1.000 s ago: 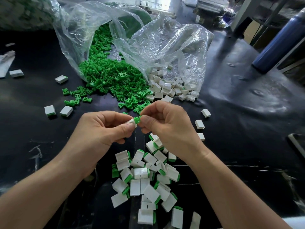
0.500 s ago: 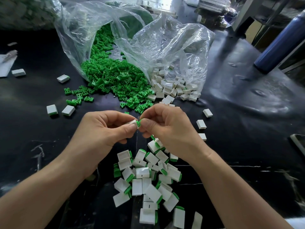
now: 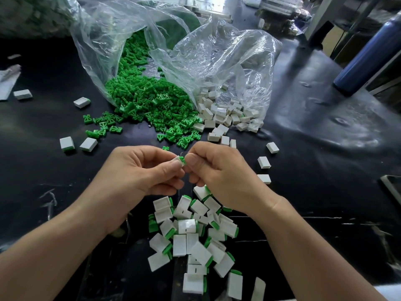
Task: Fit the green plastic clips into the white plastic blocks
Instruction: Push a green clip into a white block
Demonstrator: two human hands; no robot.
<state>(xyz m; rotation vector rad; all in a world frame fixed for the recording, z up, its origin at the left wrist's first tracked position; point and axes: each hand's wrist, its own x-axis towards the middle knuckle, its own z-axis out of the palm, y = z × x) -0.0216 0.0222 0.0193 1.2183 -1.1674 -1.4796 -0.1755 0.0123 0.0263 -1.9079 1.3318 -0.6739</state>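
My left hand (image 3: 138,177) pinches a small white block (image 3: 177,160) between thumb and forefinger above the black table. My right hand (image 3: 219,170) pinches a green clip (image 3: 182,160) that sits against the block's right end; only a sliver of green shows. Both hands meet at the middle of the view. Behind them a heap of loose green clips (image 3: 147,105) spills from a clear bag, and loose white blocks (image 3: 223,114) spill from a second clear bag. Below my hands lies a pile of white blocks with green clips in them (image 3: 193,233).
The two clear bags (image 3: 212,55) lie open toward me on the black table (image 3: 314,170). Single white blocks are scattered at left (image 3: 67,144) and right (image 3: 264,162). A dark blue cylinder (image 3: 366,55) leans at the far right. A tray edge (image 3: 392,187) shows at right.
The green clip has gone deeper into the white block; less green shows between my fingertips. Both hands stay together at the same spot.
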